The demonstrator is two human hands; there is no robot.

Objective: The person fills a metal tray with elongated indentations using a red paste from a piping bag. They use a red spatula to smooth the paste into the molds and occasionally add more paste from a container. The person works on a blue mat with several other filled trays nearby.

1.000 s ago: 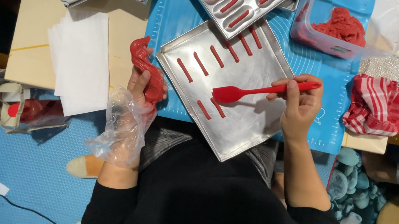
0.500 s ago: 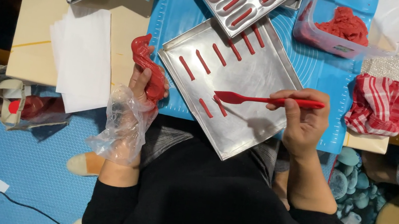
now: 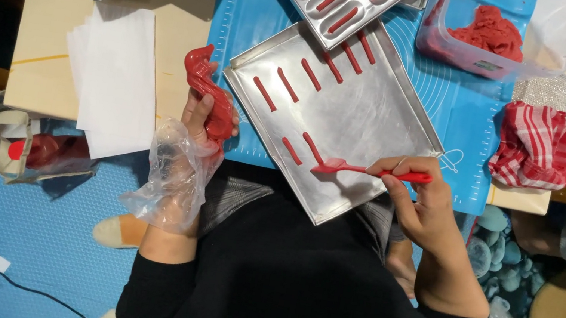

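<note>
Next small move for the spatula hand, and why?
Probably lift the red spatula in the right hand off the strip it touches and toward the paste lump in the gloved left hand: the flat tray has bare space.

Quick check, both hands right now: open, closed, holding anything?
Left hand: in a loose clear glove, closed around a lump of red paste.
Right hand: closed on the handle of a red spatula, blade on the metal tray.
</note>
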